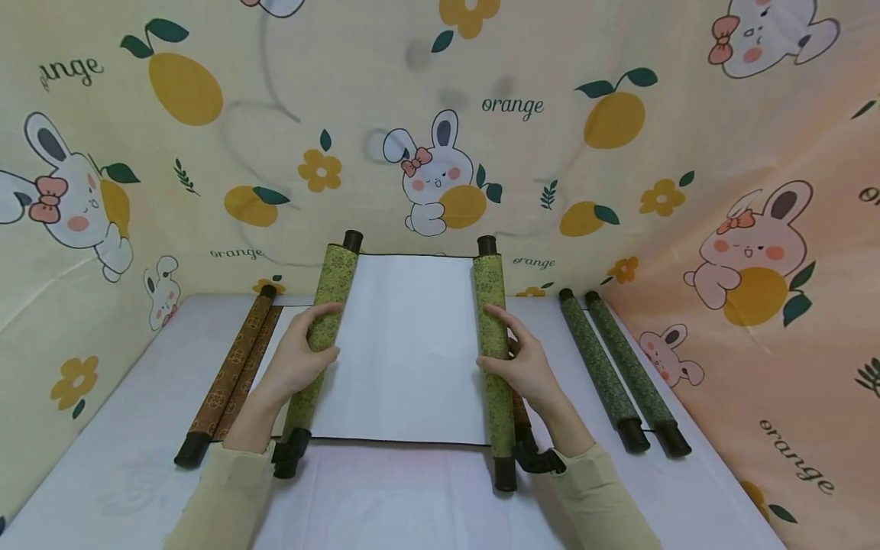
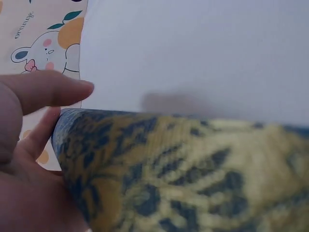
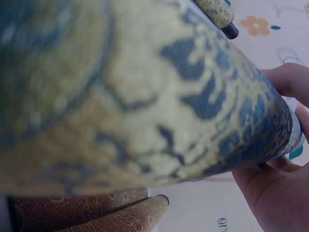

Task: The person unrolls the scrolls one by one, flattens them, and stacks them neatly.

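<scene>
The left hand [image 1: 302, 359] and right hand [image 1: 525, 365] are gripping opposite green-patterned rolled ends of the half-open white paper scroll [image 1: 411, 347] stretching between them.

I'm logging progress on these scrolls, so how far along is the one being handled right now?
Done: the green scroll is partly open, a blank white panel showing between its two rolled ends, lifted off the table. In hand: the left hand grips the left roll, the right hand the right roll. Left: both rolls remain thick. A brown scroll and a dark green scroll lie rolled up at either side.
</scene>
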`<state>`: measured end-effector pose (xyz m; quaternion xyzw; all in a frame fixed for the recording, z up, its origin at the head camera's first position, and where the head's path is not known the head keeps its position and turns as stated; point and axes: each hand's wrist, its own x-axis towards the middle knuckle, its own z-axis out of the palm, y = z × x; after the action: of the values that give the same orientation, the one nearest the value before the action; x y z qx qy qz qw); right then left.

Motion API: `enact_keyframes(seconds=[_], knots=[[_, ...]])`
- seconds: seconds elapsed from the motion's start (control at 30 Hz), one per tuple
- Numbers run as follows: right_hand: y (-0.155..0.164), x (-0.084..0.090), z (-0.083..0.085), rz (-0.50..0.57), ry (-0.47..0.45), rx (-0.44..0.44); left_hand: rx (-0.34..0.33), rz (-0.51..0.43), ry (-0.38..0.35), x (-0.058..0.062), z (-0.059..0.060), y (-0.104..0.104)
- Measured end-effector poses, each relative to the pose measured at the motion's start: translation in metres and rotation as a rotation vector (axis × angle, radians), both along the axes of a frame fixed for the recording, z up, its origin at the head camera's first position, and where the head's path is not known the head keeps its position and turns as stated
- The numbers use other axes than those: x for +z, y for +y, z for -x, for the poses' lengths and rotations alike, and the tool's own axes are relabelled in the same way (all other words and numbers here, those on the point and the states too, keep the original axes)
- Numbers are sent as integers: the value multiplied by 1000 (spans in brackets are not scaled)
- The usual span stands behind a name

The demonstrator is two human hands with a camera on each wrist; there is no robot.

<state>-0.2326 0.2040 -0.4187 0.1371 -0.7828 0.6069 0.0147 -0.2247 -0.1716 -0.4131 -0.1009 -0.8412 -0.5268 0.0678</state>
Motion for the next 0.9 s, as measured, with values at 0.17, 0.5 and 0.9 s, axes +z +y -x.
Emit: enact_keyframes(seconds=[0.17,0.5,0.9], knots=[[0,0,0,-14,14,-5,28,-3,10,-1,0,0],[5,0,2,-8,23,-13,75,-37,4,-2,1,-6],[9,1,3,2,31,-14,103,-41,15,1,0,-15]])
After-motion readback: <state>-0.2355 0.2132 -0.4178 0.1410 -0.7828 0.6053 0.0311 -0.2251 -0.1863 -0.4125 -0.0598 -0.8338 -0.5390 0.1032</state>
